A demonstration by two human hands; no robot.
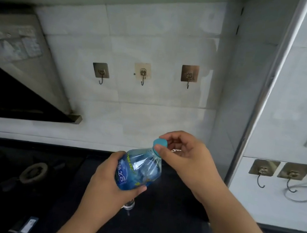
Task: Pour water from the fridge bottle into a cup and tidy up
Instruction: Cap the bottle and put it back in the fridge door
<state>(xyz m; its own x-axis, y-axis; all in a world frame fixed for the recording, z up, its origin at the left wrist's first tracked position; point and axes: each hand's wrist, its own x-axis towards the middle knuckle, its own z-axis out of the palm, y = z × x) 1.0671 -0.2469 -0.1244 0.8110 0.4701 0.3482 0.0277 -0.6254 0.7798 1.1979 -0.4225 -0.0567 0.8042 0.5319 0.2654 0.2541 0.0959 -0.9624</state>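
The bottle [138,171] was held tilted above the dark tabletop [174,209], just right of the stove burner [33,172]. The left hand [110,185] wrapped its labelled body; the right hand [184,157] pinched the blue cap [160,144]. The thin plastic looked light and easily squeezed, possibly slick, so the labelled middle seemed the firmest place to hold while the cap turned.
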